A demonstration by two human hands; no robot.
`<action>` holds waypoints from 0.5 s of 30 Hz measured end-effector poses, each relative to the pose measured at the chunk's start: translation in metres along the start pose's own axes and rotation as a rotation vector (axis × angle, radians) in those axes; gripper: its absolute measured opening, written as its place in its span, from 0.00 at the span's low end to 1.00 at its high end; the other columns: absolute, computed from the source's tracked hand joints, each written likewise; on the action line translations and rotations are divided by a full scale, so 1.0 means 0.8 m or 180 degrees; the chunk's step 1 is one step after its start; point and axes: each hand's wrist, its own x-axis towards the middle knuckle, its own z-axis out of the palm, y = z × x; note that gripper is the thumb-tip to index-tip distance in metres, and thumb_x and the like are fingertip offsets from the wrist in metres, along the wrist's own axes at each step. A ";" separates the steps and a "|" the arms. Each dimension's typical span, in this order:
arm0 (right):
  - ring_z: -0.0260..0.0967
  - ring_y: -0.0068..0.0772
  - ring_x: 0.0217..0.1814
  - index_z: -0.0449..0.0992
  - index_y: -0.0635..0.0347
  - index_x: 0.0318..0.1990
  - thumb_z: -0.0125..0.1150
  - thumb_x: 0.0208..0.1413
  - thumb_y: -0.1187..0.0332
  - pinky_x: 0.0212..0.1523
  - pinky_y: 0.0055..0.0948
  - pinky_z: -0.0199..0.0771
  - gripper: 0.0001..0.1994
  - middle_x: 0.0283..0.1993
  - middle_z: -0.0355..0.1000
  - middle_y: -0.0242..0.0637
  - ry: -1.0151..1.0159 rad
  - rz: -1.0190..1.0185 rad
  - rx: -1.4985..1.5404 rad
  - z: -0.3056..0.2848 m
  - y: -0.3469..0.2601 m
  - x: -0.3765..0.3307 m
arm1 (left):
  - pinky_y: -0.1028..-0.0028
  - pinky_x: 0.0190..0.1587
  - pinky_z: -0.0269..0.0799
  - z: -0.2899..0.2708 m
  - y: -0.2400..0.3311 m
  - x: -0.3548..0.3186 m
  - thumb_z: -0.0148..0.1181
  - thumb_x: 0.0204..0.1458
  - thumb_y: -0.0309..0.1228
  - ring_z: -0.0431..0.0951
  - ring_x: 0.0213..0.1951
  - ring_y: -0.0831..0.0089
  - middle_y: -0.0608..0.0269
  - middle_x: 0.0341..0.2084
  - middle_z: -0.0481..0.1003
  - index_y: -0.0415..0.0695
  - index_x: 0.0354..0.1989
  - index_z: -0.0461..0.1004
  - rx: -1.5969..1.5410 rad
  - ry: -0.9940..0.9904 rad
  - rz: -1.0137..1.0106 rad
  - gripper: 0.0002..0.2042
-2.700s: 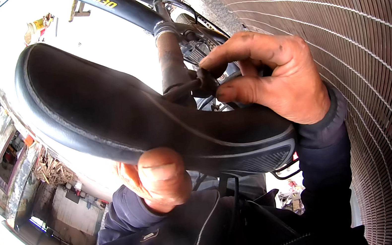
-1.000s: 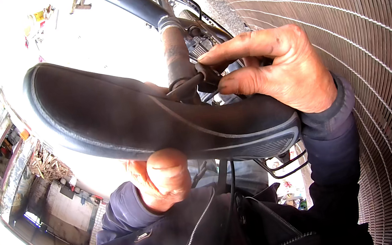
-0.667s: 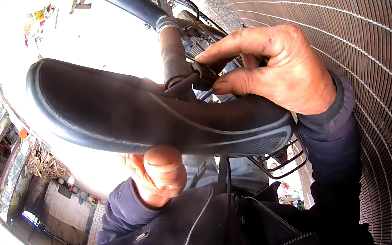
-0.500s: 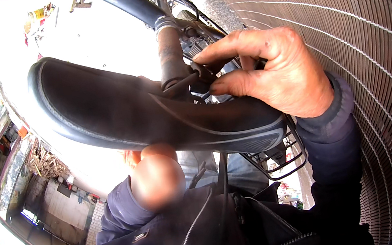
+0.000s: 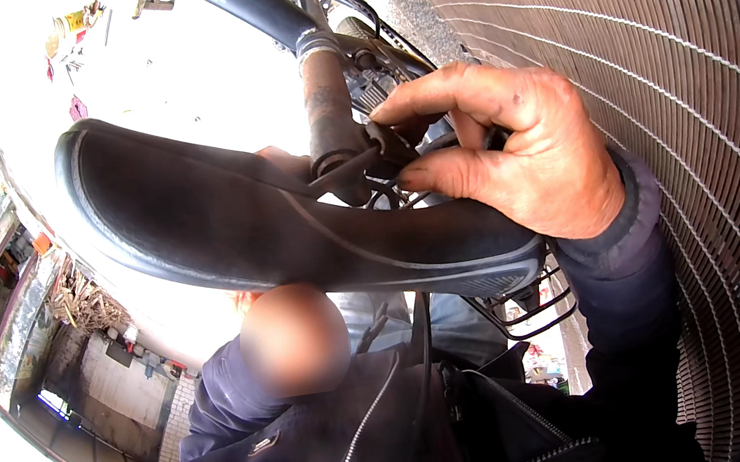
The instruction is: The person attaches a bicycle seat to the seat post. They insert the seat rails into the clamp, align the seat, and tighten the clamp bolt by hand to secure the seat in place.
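Observation:
A black bicycle saddle (image 5: 224,204) with grey trim lies across the middle, turned sideways and tilted beside a rusty seat post (image 5: 327,95). My right hand (image 5: 527,138) reaches in from the right, thumb and index finger closed on the dark saddle clamp (image 5: 391,143) at the post's end. The other fingers curl behind it. My left hand (image 5: 294,327) is at the saddle's near side, smeared and mostly hidden. A bit of it shows past the saddle's far edge, next to the post; its grip is hidden.
The dark bicycle frame (image 5: 249,7) runs away at the top. A black wire rack (image 5: 535,326) is below the saddle's right end. A brown slatted screen with white cords (image 5: 647,50) stands close on the right. A brushwood pile (image 5: 84,295) lies far left by a building.
The saddle's right part and the clamp sit slightly lower in view, and the saddle has tilted a little. My right hand has shifted slightly down with its pinch kept.

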 end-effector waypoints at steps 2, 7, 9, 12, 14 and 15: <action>0.54 0.10 0.18 0.78 0.60 0.46 0.73 0.40 0.75 0.25 0.14 0.60 0.21 0.33 0.75 0.31 -0.0035 0.0022 -0.0105 -0.001 -0.005 0.000 | 0.83 0.30 0.68 0.008 0.000 0.002 0.43 0.45 0.73 0.71 0.30 0.79 0.53 0.41 0.68 0.33 0.51 0.61 0.0319 0.0392 -0.0029 0.47; 0.57 0.11 0.19 0.78 0.60 0.46 0.73 0.40 0.74 0.26 0.14 0.62 0.20 0.35 0.76 0.32 -0.0019 -0.0188 -0.0249 -0.002 -0.004 -0.003 | 0.83 0.29 0.65 -0.013 -0.011 -0.002 0.40 0.45 0.74 0.70 0.30 0.79 0.54 0.40 0.68 0.33 0.45 0.65 0.0539 -0.0229 0.0641 0.46; 0.57 0.11 0.19 0.78 0.60 0.45 0.72 0.40 0.75 0.25 0.14 0.62 0.20 0.36 0.77 0.32 0.0012 -0.0193 -0.0202 0.000 -0.003 -0.004 | 0.83 0.29 0.65 -0.018 -0.011 0.000 0.39 0.45 0.74 0.69 0.31 0.79 0.55 0.39 0.68 0.33 0.43 0.65 0.0400 -0.0310 0.0630 0.45; 0.58 0.10 0.20 0.78 0.60 0.45 0.72 0.40 0.76 0.24 0.14 0.62 0.20 0.37 0.77 0.33 0.0033 -0.0143 -0.0157 0.002 -0.002 -0.004 | 0.82 0.31 0.65 -0.006 -0.007 -0.001 0.40 0.45 0.74 0.69 0.33 0.79 0.55 0.38 0.68 0.33 0.43 0.65 0.0592 0.0002 0.0358 0.45; 0.58 0.10 0.20 0.78 0.60 0.46 0.71 0.40 0.76 0.24 0.13 0.61 0.20 0.37 0.77 0.33 0.0007 -0.0127 -0.0187 0.002 -0.003 -0.002 | 0.82 0.33 0.67 0.004 -0.002 -0.004 0.41 0.45 0.73 0.70 0.35 0.78 0.54 0.40 0.68 0.34 0.46 0.64 0.0775 0.0273 0.0174 0.46; 0.58 0.10 0.20 0.78 0.60 0.46 0.71 0.40 0.77 0.24 0.13 0.61 0.20 0.37 0.78 0.33 0.0007 -0.0119 -0.0192 0.002 -0.003 -0.003 | 0.82 0.35 0.67 0.003 0.001 -0.004 0.42 0.45 0.73 0.70 0.36 0.77 0.53 0.41 0.68 0.34 0.49 0.62 0.0766 0.0222 0.0021 0.46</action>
